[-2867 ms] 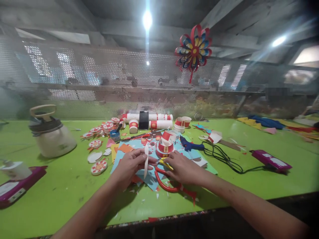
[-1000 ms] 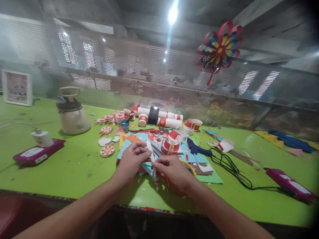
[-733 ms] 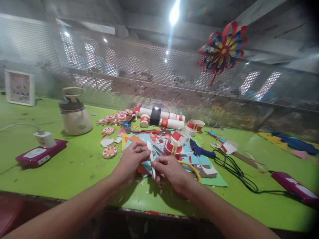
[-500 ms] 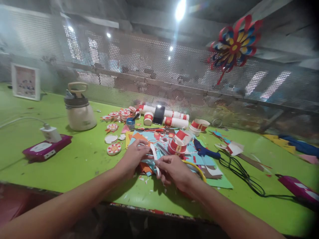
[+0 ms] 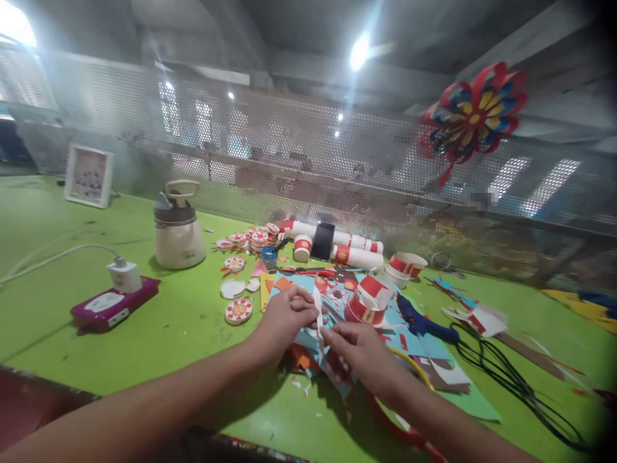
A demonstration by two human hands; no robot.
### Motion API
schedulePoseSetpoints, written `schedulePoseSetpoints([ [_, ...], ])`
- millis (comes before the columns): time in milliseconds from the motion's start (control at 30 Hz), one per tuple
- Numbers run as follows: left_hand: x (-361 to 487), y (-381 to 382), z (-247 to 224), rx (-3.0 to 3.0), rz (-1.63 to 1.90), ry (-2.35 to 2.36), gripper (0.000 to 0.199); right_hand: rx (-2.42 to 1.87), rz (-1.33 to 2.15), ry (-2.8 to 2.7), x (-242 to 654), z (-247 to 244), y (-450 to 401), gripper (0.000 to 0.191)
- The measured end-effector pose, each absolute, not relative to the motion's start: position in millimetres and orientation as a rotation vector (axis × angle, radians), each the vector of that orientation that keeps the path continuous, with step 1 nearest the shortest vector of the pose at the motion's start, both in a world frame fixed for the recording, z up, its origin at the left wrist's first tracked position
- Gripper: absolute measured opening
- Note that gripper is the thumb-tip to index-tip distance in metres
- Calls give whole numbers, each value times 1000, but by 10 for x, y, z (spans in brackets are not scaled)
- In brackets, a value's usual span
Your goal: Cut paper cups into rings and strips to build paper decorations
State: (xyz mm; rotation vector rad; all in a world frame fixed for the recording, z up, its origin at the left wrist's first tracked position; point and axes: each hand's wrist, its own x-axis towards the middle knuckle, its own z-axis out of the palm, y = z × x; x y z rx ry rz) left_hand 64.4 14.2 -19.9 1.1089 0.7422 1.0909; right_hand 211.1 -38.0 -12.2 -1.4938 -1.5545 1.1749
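Between my hands is a narrow strip of white paper [image 5: 319, 308], standing nearly on end. My left hand [image 5: 294, 316] pinches its upper part between thumb and fingers. Lower down, the fingertips of my right hand [image 5: 354, 350] are closed on the same strip. Sheets of light blue paper [image 5: 434, 346] and orange scraps [image 5: 302, 355] lie beneath. A cut red and white paper cup [image 5: 367, 307] stands just beyond my right hand. Yellow-handled scissors [image 5: 414, 366] are partly hidden by my right wrist.
A blue glue gun [image 5: 427, 320] with a black cord lies at right. White paper rolls [image 5: 357, 257], a phone [image 5: 322, 240] and a blue jar [image 5: 268, 257] stand behind. Round decorated paper discs [image 5: 238, 311], a large bottle [image 5: 179, 238] and a purple power strip [image 5: 116, 308] are at left.
The camera view has turned left, so everything appears shifted right and down. My hands have come closer together on the strip, which now stands more upright.
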Motion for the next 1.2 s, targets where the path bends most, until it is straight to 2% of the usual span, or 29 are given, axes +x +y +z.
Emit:
schedulePoseSetpoints([
  [200, 628, 249, -314, 957, 1065, 717, 32, -1616, 687, -1696, 2462, 274, 254, 35],
  [267, 625, 242, -337, 942, 1026, 724, 31, -1671, 650, -1707, 2469, 365, 601, 21],
  [300, 626, 232, -344, 940, 1002, 724, 30, -1691, 655, -1710, 2438, 383, 782, 17],
  [467, 645, 196, -395, 932, 891, 743, 20, -1666, 815, -1723, 2037, 233, 1545, 27],
  [733, 742, 335, -648, 835, 949, 810, 18, -1445, 1065, -1693, 1517, -114, 2114, 28],
  [967, 819, 377, -742, 817, 922, 864, 17, -1380, 941, -1632, 1439, -70, 2278, 28],
  [1200, 732, 314, -576, 864, 952, 811, 11, -1302, 805, -1577, 1506, 194, 2204, 28],
])
